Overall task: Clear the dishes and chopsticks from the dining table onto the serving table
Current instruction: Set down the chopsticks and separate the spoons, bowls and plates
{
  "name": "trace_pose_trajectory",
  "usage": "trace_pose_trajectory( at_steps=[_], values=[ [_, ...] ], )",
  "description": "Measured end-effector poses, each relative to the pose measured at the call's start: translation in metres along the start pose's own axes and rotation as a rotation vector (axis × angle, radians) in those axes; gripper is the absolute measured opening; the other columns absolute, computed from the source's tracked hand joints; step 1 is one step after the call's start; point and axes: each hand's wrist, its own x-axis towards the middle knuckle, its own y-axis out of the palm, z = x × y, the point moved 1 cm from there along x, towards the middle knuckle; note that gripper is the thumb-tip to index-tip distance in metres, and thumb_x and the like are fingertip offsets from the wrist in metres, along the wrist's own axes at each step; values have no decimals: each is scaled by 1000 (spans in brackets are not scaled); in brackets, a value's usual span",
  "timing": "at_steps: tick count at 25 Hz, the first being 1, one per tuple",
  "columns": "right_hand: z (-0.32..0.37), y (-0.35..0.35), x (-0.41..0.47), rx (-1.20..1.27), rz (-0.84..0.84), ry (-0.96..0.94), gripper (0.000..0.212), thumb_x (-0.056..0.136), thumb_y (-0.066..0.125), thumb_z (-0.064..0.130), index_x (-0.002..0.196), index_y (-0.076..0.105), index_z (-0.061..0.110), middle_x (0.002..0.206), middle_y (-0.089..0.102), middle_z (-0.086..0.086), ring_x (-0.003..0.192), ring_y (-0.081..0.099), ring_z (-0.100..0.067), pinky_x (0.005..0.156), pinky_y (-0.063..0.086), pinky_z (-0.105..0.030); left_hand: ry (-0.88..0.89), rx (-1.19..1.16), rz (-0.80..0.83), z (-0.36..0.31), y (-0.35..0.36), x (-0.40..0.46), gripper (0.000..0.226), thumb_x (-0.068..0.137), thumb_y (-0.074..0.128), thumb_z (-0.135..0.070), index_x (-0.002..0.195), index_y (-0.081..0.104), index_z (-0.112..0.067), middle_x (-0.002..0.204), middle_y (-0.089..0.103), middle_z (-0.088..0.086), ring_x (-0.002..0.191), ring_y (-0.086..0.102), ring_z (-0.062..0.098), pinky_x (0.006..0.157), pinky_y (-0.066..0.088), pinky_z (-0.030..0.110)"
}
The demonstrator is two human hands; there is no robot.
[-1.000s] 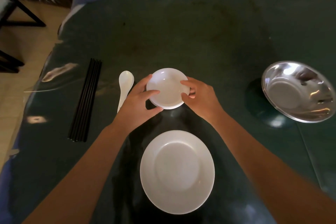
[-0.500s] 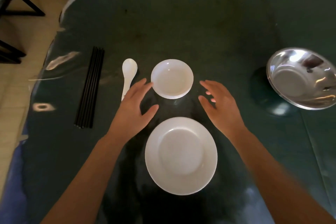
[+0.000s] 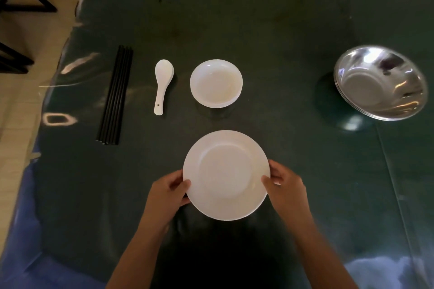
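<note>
A large white plate (image 3: 226, 175) lies near the front of the dark green table (image 3: 258, 19). My left hand (image 3: 168, 195) grips its left rim and my right hand (image 3: 287, 191) grips its right rim, thumbs on top. Beyond the plate sits a small white bowl (image 3: 216, 83). Left of the bowl lies a white ceramic spoon (image 3: 162, 84), handle toward me. Further left, a bundle of black chopsticks (image 3: 115, 95) lies lengthwise on the table.
A shiny steel basin (image 3: 380, 82) stands at the right. The table's left edge runs past the chopsticks, with a tiled floor and dark chair legs (image 3: 25, 4) beyond it. A glossy clear cover reflects light on the tabletop.
Both hands let go of the small bowl, left it on the table, drew back toward me and closed on the rims of the large plate.
</note>
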Motion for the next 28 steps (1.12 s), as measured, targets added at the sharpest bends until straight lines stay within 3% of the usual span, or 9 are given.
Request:
trace_pose_trajectory(
  at_steps=[3, 5, 10, 15, 17, 20, 23, 26, 28],
  values=[
    [1, -3, 4, 84, 16, 59, 33, 80, 61, 5, 104, 67, 26, 85, 68, 12, 82, 65, -8, 79, 56, -33, 14, -24, -19, -1, -1, -2, 30, 88, 54, 1, 101, 67, -22, 92, 69, -9, 86, 65, 10, 61, 56, 19],
    [0, -8, 5, 104, 29, 68, 35, 79, 61, 4, 99, 66, 32, 86, 70, 10, 84, 67, -13, 83, 56, -42, 16, -37, -29, -2, 3, -3, 30, 87, 54, 1, 102, 68, -22, 91, 70, -9, 85, 66, 9, 59, 57, 18],
    [-11, -41, 17, 234, -12, 75, 46, 78, 58, -4, 85, 67, 41, 84, 73, 10, 80, 69, -13, 77, 57, -36, 63, -35, 59, -19, 36, -2, 33, 86, 56, -2, 91, 71, -31, 78, 74, -15, 80, 70, 6, 59, 56, 18],
    [-3, -84, 59, 361, -60, 23, 47, 79, 55, -10, 80, 69, 36, 69, 74, 14, 64, 69, -1, 58, 57, -18, 119, -63, 112, -60, 88, 26, 35, 86, 56, -4, 76, 70, -34, 74, 74, -10, 78, 69, 8, 56, 56, 17],
    [5, -98, 82, 417, -84, 17, 40, 80, 55, -10, 86, 69, 27, 71, 72, 12, 61, 68, 1, 56, 57, -16, 154, -77, 121, -77, 106, 39, 34, 86, 56, -3, 74, 69, -32, 76, 73, -8, 81, 68, 11, 55, 56, 17],
    [10, -106, 108, 429, -93, 20, 34, 79, 55, -8, 99, 69, 16, 77, 71, 9, 65, 69, -3, 62, 59, -22, 185, -50, 121, -91, 126, 57, 31, 84, 56, -3, 69, 70, -26, 75, 71, -3, 81, 66, 12, 55, 56, 18],
    [6, -106, 124, 426, -112, 52, 33, 78, 57, -5, 104, 68, 11, 87, 73, 1, 78, 69, -11, 73, 58, -31, 189, 5, 93, -91, 133, 67, 22, 85, 55, -5, 74, 70, -17, 79, 70, 3, 80, 66, 13, 72, 60, 31],
    [-2, -106, 121, 235, -150, -25, 38, 77, 64, 8, 114, 63, 18, 100, 70, 4, 91, 67, -14, 81, 54, -31, 348, 320, 26, -86, 131, 67, 16, 87, 56, -19, 94, 67, -11, 95, 70, 3, 87, 65, 13, 78, 58, 33],
    [-13, -106, 104, -93, -285, -296, 48, 73, 73, 20, 119, 59, 23, 111, 63, 6, 99, 59, -11, 82, 48, -26, 651, 703, -177, -78, 125, 56, 39, 83, 62, -32, 117, 58, -14, 119, 61, 3, 105, 59, 16, 85, 53, 35]
  ],
)
